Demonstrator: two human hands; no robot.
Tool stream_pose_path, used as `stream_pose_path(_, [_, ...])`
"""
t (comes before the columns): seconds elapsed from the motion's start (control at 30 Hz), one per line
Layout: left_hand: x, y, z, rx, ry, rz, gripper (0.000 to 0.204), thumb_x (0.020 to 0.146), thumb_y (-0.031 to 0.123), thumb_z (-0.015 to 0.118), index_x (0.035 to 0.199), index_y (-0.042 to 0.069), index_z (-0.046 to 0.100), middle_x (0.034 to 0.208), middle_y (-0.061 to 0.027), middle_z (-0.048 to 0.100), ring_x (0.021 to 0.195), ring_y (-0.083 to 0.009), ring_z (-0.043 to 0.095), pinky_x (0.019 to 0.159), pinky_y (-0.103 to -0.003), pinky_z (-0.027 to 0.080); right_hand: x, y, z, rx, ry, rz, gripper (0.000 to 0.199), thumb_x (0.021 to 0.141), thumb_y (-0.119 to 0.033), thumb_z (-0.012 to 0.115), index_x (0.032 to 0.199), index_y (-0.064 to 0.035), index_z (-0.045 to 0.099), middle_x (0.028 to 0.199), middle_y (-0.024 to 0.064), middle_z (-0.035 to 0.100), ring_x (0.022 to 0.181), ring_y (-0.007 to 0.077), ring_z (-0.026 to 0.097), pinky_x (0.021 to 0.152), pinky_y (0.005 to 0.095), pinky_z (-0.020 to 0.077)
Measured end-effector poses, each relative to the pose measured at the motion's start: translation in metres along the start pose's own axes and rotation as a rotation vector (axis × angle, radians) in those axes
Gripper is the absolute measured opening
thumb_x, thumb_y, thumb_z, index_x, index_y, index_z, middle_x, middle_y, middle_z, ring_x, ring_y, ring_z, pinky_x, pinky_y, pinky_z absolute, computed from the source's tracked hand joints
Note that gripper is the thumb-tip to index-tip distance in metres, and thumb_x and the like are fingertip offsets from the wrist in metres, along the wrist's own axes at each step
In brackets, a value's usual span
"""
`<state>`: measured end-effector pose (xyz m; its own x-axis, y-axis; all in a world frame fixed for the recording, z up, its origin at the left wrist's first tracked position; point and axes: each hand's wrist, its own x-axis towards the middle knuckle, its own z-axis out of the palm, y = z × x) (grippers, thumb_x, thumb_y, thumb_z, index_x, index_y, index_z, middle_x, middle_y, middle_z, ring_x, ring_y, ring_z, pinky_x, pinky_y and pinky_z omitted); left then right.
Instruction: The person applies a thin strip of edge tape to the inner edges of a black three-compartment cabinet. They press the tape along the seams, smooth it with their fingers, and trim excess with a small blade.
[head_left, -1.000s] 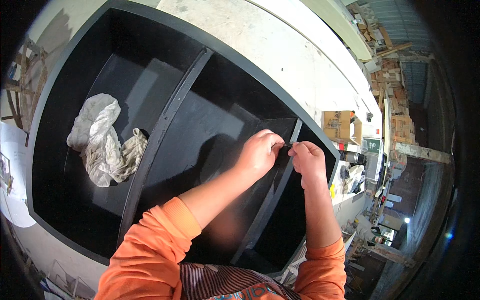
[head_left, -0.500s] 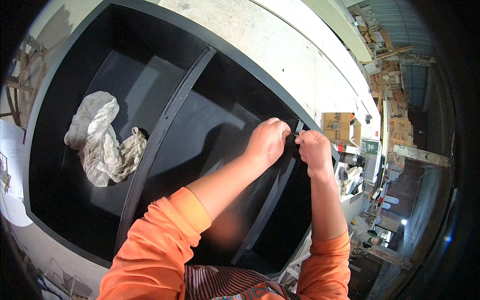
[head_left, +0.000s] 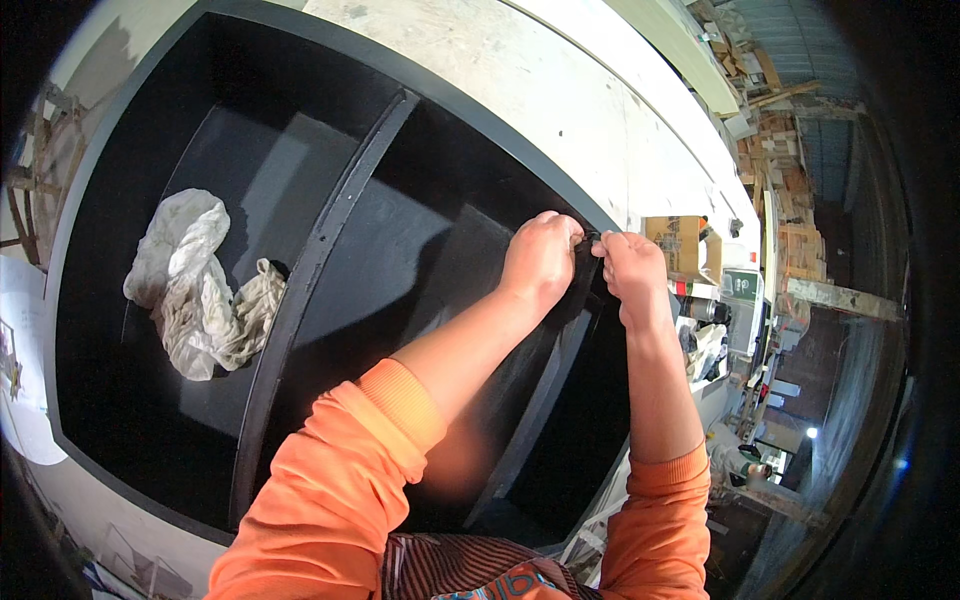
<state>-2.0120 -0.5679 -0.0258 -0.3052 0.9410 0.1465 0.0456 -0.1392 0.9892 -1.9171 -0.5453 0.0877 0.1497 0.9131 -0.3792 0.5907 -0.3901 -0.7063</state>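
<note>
1. A black cabinet frame (head_left: 330, 110) fills most of the view, lying on its back with its open face up. Its painted panels are smooth and matt, and their straight edges look bowed by the lens.
2. Two flat black dividers split the frame into three compartments. The longer divider (head_left: 320, 260) runs from about 12 o'clock down toward 7 o'clock. The shorter divider (head_left: 545, 390) stands at the 3 o'clock side.
3. The left hand (head_left: 540, 262) sits at the top end of the shorter divider, where it meets the frame's far rail. The fingers are curled together over the panel's edge. Whether they pinch something small there cannot be told.
4. The right hand (head_left: 632, 272) is just beside the left, at its 3 o'clock, nearly touching it. Its fingers are bunched and pressed against the same joint, the fingertips hidden.
5. Both forearms rise from the lower edge in bright orange knit sleeves (head_left: 340, 480) with ribbed cuffs.
6. A crumpled whitish rag (head_left: 195, 285), soft and creased, lies in the leftmost compartment at about 9 o'clock, well apart from the hands.
7. A pale, scuffed counter (head_left: 560, 90) shows beyond the frame at 1 o'clock.
8. Cardboard boxes (head_left: 680, 240) and stacked timber crowd the 2 to 3 o'clock rim.
</note>
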Motion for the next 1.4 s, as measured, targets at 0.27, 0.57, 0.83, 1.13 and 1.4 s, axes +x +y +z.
stream_pose_path(0.27, [-0.003, -0.007, -0.01, 0.033, 0.105, -0.132, 0.006, 0.083, 0.007, 0.07, 0.087, 0.003, 0.071, 0.09, -0.0164, 0.069, 0.089, -0.0332, 0.067, 0.082, -0.039, 0.052, 0.007, 0.001, 0.006, -0.381, 0.112, -0.289, 0.028, 0.092, -0.023, 0.062, 0.082, 0.0024, 0.068, 0.064, 0.0085, 0.061, 0.062, 0.0133, 0.055, 0.061, 0.0311, 0.0464])
stream_pose_path(0.57, [-0.021, -0.028, -0.08, 0.335, 0.021, -0.307, 0.026, 0.083, 0.0, 0.056, 0.107, 0.003, 0.067, 0.111, -0.019, 0.064, 0.106, -0.0333, 0.063, 0.095, -0.039, 0.049, -0.079, 0.002, -0.026, -0.374, -0.093, -0.632, 0.022, 0.092, -0.013, 0.062, 0.075, -0.0006, 0.065, 0.065, 0.0087, 0.056, 0.06, 0.0187, 0.054, 0.058, 0.0318, 0.0443])
stream_pose_path(0.83, [-0.025, 0.005, -0.1, 0.531, -0.377, -0.384, 0.028, 0.087, 0.018, 0.061, 0.112, 0.006, 0.067, 0.124, -0.0188, 0.061, 0.11, -0.0347, 0.061, 0.097, -0.04, 0.048, -0.177, 0.097, -0.08, 0.237, -0.018, -0.101, 0.024, 0.093, -0.013, 0.062, 0.071, -0.0036, 0.064, 0.064, -0.0066, 0.049, 0.06, 0.0039, 0.042, 0.054, 0.0239, 0.0341])
stream_pose_path(1.13, [-0.113, 0.025, -0.113, 1.187, -1.037, -0.051, 0.043, 0.09, 0.029, 0.062, 0.126, 0.006, 0.059, 0.134, -0.021, 0.054, 0.123, -0.0384, 0.053, 0.101, -0.047, 0.046, -0.22, 0.171, -0.083, 0.661, 0.087, -0.06, 0.024, 0.097, -0.012, 0.057, 0.074, -0.0029, 0.059, 0.058, -0.0073, 0.042, 0.051, 0.0021, 0.032, 0.046, 0.022, 0.024])
stream_pose_path(1.4, [-0.127, 0.115, -0.177, 0.974, -0.861, -0.008, 0.028, 0.091, 0.027, 0.06, 0.088, 0.0, 0.068, 0.093, -0.0179, 0.067, 0.089, -0.039, 0.064, 0.081, -0.045, 0.051, -0.236, 0.18, -0.067, 0.664, -0.016, -0.118, 0.022, 0.096, -0.014, 0.059, 0.077, -0.0038, 0.065, 0.062, -0.0065, 0.048, 0.055, 0.0026, 0.039, 0.05, 0.0214, 0.0309])
